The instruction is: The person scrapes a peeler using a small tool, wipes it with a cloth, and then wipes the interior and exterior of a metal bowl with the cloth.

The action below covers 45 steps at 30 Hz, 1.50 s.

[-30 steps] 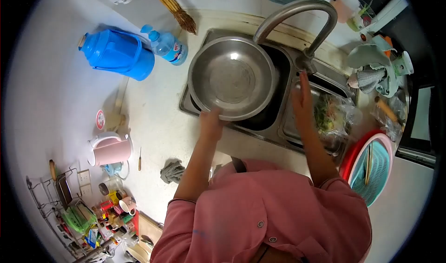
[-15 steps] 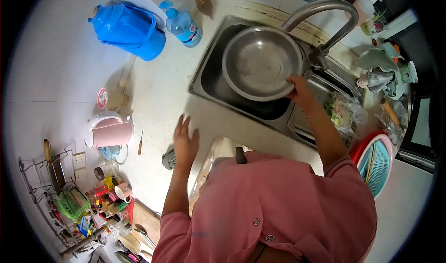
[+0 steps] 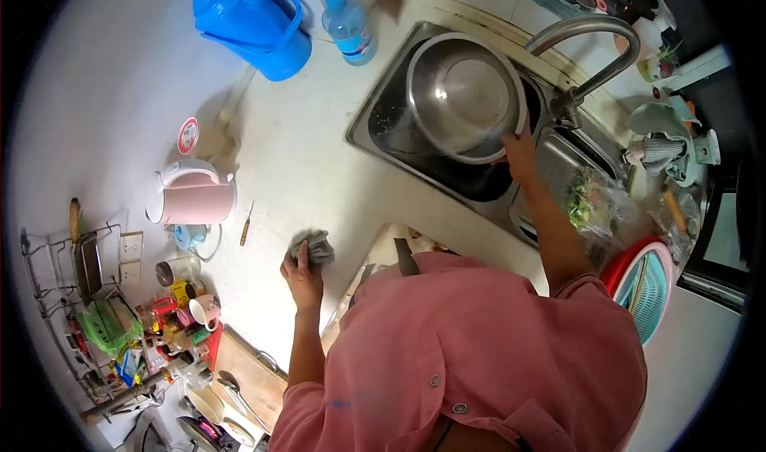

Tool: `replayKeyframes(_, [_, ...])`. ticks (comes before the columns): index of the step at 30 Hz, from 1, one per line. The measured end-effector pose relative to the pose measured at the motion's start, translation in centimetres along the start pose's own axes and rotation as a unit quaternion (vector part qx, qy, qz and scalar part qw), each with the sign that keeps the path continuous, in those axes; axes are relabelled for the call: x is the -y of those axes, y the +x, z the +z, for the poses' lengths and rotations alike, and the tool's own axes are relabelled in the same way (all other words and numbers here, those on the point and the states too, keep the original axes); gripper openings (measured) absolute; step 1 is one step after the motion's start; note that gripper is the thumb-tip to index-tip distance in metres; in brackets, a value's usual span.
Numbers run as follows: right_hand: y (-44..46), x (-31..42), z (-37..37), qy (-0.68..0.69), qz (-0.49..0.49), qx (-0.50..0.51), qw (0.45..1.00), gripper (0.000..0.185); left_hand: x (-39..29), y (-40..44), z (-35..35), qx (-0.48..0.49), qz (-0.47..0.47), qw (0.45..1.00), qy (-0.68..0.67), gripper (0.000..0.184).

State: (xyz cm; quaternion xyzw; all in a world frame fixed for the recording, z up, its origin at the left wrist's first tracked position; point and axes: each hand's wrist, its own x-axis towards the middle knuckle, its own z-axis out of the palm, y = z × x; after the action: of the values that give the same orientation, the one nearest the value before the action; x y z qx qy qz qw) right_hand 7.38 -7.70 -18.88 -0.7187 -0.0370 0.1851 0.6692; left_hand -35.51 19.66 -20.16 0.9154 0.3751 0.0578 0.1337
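My right hand grips the near right rim of a round steel basin, which is tilted over the left bowl of the sink. A grey crumpled cloth lies on the white counter, left of the sink. On its near side, my left hand has its fingers bent around the edge of the cloth. The curved faucet rises behind the basin on the right.
A blue thermos and a soap pump bottle stand at the back. To the left are a pink kettle and a small awl-like tool. Bagged greens lie in the right sink bowl, near a colander.
My left hand has come down and closed on the grey cloth. The basin has tipped from nearly level to a slant in my right hand. The whole view has shifted slightly.
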Motion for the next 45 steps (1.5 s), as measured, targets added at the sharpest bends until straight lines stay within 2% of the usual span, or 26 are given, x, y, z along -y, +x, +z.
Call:
replayKeyframes(1, [-0.4, 1.9, 0.5, -0.030, -0.033, -0.029, 0.999, 0.080, -0.1, 0.4, -0.2, -0.018, 0.016, 1.000, -0.001, 0.063])
replayKeyframes(2, [-0.2, 2.2, 0.7, -0.126, -0.140, -0.011, 0.982, 0.084, 0.0, 0.6, -0.2, -0.035, 0.016, 0.999, 0.012, 0.058])
replayKeyframes(3, [-0.1, 2.5, 0.9, -0.218, -0.244, 0.007, 0.945, 0.088, -0.1, 0.9, -0.5, -0.035, -0.005, 0.998, -0.043, 0.057])
replayKeyframes(4, [-0.4, 2.9, 1.2, -0.253, -0.288, 0.007, 0.923, 0.088, -0.2, 1.1, -1.1, -0.033, -0.026, 0.994, -0.097, 0.057])
replayKeyframes(5, [-0.8, 3.5, 1.6, -0.306, -0.289, -0.002, 0.907, 0.087, -0.3, 1.2, -1.8, -0.032, -0.049, 0.987, -0.152, 0.057])
replayKeyframes(7, [-1.4, 4.5, 2.6, -0.408, -0.293, -0.017, 0.865, 0.086, -1.4, 1.4, -3.4, -0.083, -0.021, 0.977, -0.196, 0.056])
replayKeyframes(9, [-0.9, 4.6, 2.7, -0.526, -0.401, -0.087, 0.745, 0.086, -1.5, 1.6, -3.7, -0.068, -0.089, 0.888, -0.446, 0.055])
replayKeyframes(10, [-0.7, 4.6, 2.7, -0.575, -0.450, -0.123, 0.673, 0.086, -4.1, 1.8, -6.8, -0.014, -0.186, 0.854, -0.486, 0.051])
replayKeyframes(13, [-1.2, 6.6, 3.5, -0.424, -0.420, -0.101, 0.796, 0.080, -1.9, 1.7, -6.0, -0.029, -0.213, 0.761, -0.612, 0.050])
replayKeyframes(14, [-1.4, 6.8, 3.8, -0.465, -0.415, -0.100, 0.775, 0.080, -1.4, 1.4, -5.7, -0.029, -0.209, 0.729, -0.651, 0.049])
replayKeyframes(18, [-2.3, 7.1, 4.9, -0.601, -0.422, -0.111, 0.670, 0.081, -1.7, 0.1, -7.7, -0.057, -0.232, 0.692, -0.682, 0.046])
replayKeyframes(20, [-2.6, 7.0, 5.4, -0.358, -0.394, -0.047, 0.845, 0.077, -1.1, -0.6, -8.0, -0.057, -0.249, 0.687, -0.680, 0.045])
replayKeyframes(21, [-3.1, 6.9, 5.5, -0.224, -0.361, -0.009, 0.905, 0.075, -1.0, -1.0, -8.4, -0.054, -0.239, 0.689, -0.682, 0.044])
replayKeyframes(22, [-3.6, 7.0, 5.4, -0.389, -0.393, -0.040, 0.832, 0.077, -1.0, -1.2, -8.9, -0.051, -0.229, 0.692, -0.683, 0.044])
replayKeyframes(25, [-5.5, 6.6, 7.7, -0.228, -0.395, 0.000, 0.890, 0.078, -0.9, -1.4, -9.8, -0.041, -0.201, 0.685, -0.699, 0.043])
replayKeyframes(26, [-6.3, 5.8, 8.1, -0.153, -0.236, -0.011, 0.960, 0.071, -1.3, -1.4, -10.1, -0.042, -0.194, 0.678, -0.708, 0.042])
replayKeyframes(27, [-7.4, 5.1, 9.2, -0.090, -0.182, 0.017, 0.979, 0.068, -2.0, -1.4, -10.7, -0.043, -0.189, 0.670, -0.717, 0.042])
replayKeyframes(29, [-10.3, 3.9, 13.0, 0.039, -0.068, 0.077, 0.994, 0.063, -3.7, -1.0, -11.8, -0.049, -0.167, 0.687, -0.705, 0.043])
replayKeyframes(31, [-14.4, 4.4, 17.2, 0.107, 0.002, 0.197, 0.975, 0.049, -4.1, -0.5, -10.4, -0.043, -0.114, 0.751, -0.649, 0.046])
replayKeyframes(32, [-15.9, 3.9, 19.2, 0.091, 0.039, 0.223, 0.970, 0.051, -4.4, 0.0, -9.7, -0.099, -0.012, 0.880, -0.465, 0.047])
replayKeyframes(33, [-17.3, 3.3, 21.1, 0.074, 0.075, 0.250, 0.962, 0.054, -6.2, 0.5, -9.7, -0.088, 0.020, 0.830, -0.551, 0.051])
replayKeyframes(34, [-18.6, 2.7, 22.7, 0.054, 0.110, 0.277, 0.953, 0.058, -6.0, 0.9, -9.0, -0.100, 0.080, 0.928, -0.350, 0.055])
replayKeyframes(35, [-19.6, 2.2, 24.1, 0.082, 0.125, 0.304, 0.941, 0.059, -6.0, 0.9, -8.2, -0.079, 0.120, 0.939, -0.314, 0.054])
replayKeyframes(37, [-21.8, 4.5, 25.4, 0.031, 0.100, 0.359, 0.928, 0.054, -5.6, -0.4, -7.2, -0.118, 0.153, 0.952, -0.236, 0.051])
replayKeyframes(42, [-23.4, 4.2, 27.1, 0.153, 0.121, 0.414, 0.889, 0.048, 0.8, -4.2, -10.0, -0.130, 0.125, 0.983, 0.043, 0.037])
replayKeyframes(45, [-24.5, 3.8, 28.2, 0.185, 0.148, 0.436, 0.868, 0.050, 4.3, -6.2, -12.3, -0.187, 0.081, 0.976, 0.075, 0.037])
